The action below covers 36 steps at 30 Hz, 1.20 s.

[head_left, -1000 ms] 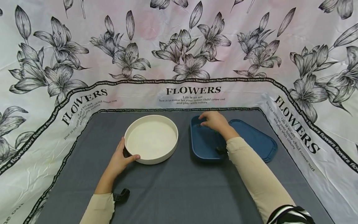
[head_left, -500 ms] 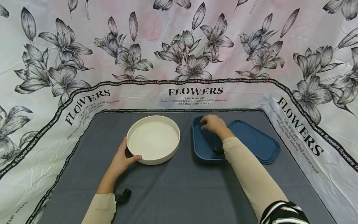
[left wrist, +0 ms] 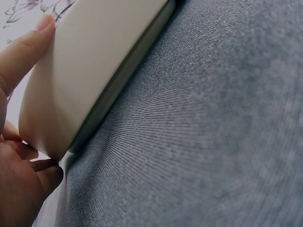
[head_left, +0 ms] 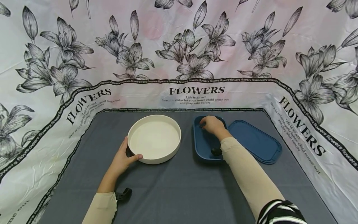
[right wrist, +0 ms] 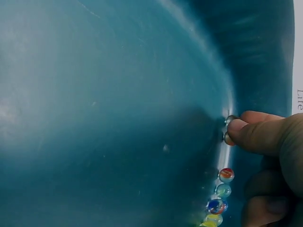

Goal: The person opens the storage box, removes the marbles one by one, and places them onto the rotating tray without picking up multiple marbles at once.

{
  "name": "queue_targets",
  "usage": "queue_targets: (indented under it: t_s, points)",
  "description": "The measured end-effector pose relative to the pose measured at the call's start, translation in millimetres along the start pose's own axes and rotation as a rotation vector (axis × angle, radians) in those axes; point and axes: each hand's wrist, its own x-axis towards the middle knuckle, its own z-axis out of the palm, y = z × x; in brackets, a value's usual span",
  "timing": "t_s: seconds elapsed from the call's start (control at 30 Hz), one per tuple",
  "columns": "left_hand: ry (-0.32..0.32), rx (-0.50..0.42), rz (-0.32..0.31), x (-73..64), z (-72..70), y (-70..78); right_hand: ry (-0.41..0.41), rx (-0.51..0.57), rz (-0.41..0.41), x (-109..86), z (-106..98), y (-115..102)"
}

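Note:
My left hand [head_left: 121, 161] grips a round cream dish [head_left: 159, 161] at its lower left side. Its thumb lies over the rim, and the other fingers sit low against the outer wall in the left wrist view. Over the far end of a blue rectangular box [head_left: 195, 144], my right hand [head_left: 213, 126] reaches down inside. In the right wrist view its thumb and forefinger pinch at a small glass marble [right wrist: 231, 119] by the box wall. A second marble [right wrist: 228, 138] shows just under the thumb. Several colourful marbles [right wrist: 227, 175] line the same edge.
A blue lid [head_left: 255, 141] lies right of the box, partly behind the right forearm. Grey cloth [head_left: 173, 199] covers the table, bordered by a white flower-printed sheet [head_left: 195, 96]. Black camera gear [head_left: 124, 195] sits at the left wrist.
My right hand has gone lower into the far end of the box, its fingers moving down towards the marbles. My left hand keeps its hold on the dish. The head view has shifted slightly.

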Motion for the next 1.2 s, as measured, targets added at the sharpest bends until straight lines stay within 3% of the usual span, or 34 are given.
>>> queue_targets:
  t_s: [0.4, 0.67, 1.03, 1.2]
  points:
    - [-0.006, -0.006, 0.007, -0.8, -0.8, -0.7, -0.003, 0.005, 0.005, 4.1, 8.1, 3.4]
    - [-0.006, -0.017, 0.004, -0.9, -1.9, -0.8, 0.038, 0.017, -0.008, 6.1, 8.5, 2.1]
    - [-0.017, -0.042, -0.001, 0.2, -1.6, -1.8, 0.086, 0.103, -0.028, 1.6, -6.0, -4.0]
    - [-0.02, -0.031, 0.001, 1.9, -3.2, -1.6, 0.103, 0.198, -0.019, -6.4, -17.3, -9.6]
